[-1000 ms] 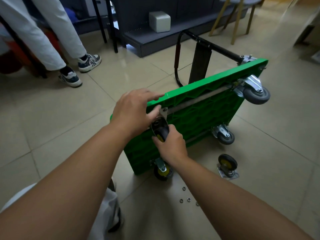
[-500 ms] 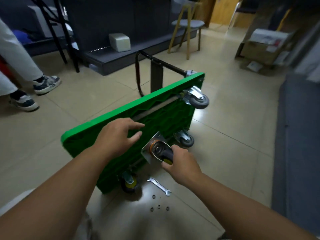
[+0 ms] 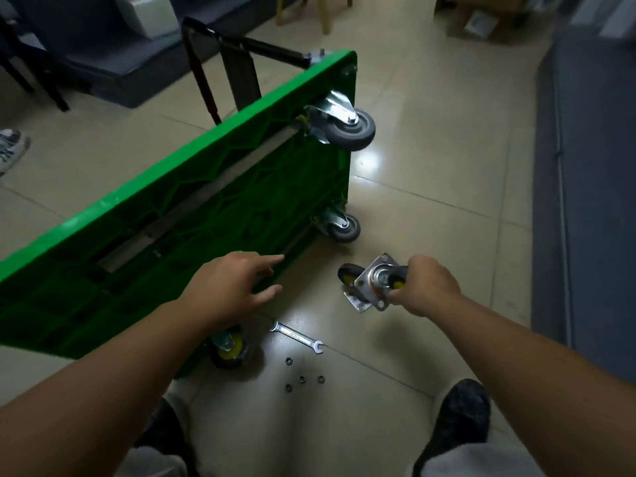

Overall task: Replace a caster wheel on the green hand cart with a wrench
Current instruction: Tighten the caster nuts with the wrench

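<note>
— Where's the caster wheel (image 3: 373, 283)?
— Off the green hand cart (image 3: 213, 187), gripped in the right hand (image 3: 426, 287); the left hand (image 3: 234, 287) is empty, fingers spread.
— Left to do?
— Likely bolting one on (nuts (image 3: 302, 378) and wrench (image 3: 296, 337) lie on the floor)

- We wear light grey trousers (image 3: 481, 459), showing at both knees below the wrench (image 3: 296, 338).
- Our right shoe (image 3: 459, 413), below-right of the wrench, is dark and mottled.
- Our left shoe (image 3: 161, 425), below-left of it, is dark too.
- Our left forearm (image 3: 103, 366) and right forearm (image 3: 516, 346) are bare.
</note>
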